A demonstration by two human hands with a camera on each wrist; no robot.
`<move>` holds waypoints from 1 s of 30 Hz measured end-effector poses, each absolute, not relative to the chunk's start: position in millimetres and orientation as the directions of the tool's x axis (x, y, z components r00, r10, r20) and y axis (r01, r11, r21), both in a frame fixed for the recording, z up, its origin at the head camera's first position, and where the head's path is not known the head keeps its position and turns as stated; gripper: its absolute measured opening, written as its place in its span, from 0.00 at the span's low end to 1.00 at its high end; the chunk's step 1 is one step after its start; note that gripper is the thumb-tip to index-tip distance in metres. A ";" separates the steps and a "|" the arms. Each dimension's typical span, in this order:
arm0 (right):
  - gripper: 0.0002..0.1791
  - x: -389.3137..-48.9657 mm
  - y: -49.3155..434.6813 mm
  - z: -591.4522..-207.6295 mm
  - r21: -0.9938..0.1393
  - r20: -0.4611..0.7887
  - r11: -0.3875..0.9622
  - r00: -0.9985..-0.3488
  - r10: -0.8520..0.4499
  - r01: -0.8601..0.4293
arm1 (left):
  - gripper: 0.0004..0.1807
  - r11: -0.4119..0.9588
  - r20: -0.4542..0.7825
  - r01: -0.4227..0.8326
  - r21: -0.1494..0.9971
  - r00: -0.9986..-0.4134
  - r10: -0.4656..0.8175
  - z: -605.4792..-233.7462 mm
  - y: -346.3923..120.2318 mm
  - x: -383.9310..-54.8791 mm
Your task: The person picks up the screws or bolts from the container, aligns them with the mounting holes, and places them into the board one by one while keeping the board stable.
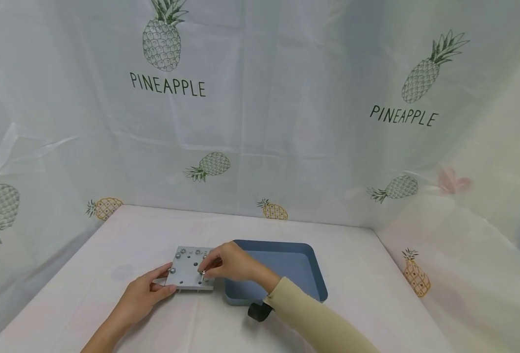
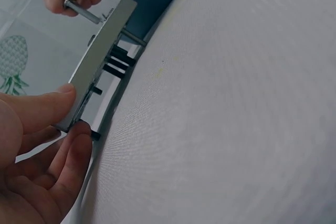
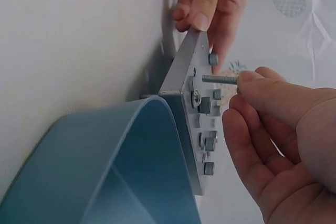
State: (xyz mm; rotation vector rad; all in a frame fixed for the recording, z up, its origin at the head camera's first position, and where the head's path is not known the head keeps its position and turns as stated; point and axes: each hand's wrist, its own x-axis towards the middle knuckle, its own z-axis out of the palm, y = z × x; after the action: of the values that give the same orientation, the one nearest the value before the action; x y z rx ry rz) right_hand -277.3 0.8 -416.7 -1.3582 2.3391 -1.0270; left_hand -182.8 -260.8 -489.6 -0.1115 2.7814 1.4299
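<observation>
A grey metal plate (image 1: 186,272) with holes is held above the white surface by my left hand (image 1: 138,296), thumb on the near edge and fingers at the left side and below. Several bolts sit in it with their heads on top; in the left wrist view their shanks (image 2: 116,69) poke out underneath. My right hand (image 1: 235,262) pinches a loose bolt (image 3: 220,79) by its head between thumb and fingers. Its threaded end points at the plate's face, close to a hole (image 3: 195,72); whether it touches I cannot tell.
A blue tray (image 1: 282,267) stands right beside the plate, under my right forearm; what shows of its floor is bare. A black device (image 1: 260,311) hangs at my right wrist. Behind the table (image 1: 352,260) hangs a pineapple-print curtain (image 1: 277,122).
</observation>
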 end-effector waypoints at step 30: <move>0.08 -282.6 -9.6 -429.0 -0.558 0.086 0.321 -0.438 -0.895 -0.765 | 0.43 0.571 -0.043 -0.070 0.818 -0.997 -0.060 -488.7 -262.1 -179.7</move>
State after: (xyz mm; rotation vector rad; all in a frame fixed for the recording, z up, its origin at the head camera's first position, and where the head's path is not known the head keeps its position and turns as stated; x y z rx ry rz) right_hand -282.6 -9.6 -429.0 -1.5087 2.3494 -0.7892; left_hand -179.7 -262.1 -488.7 -0.1142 2.7744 1.4463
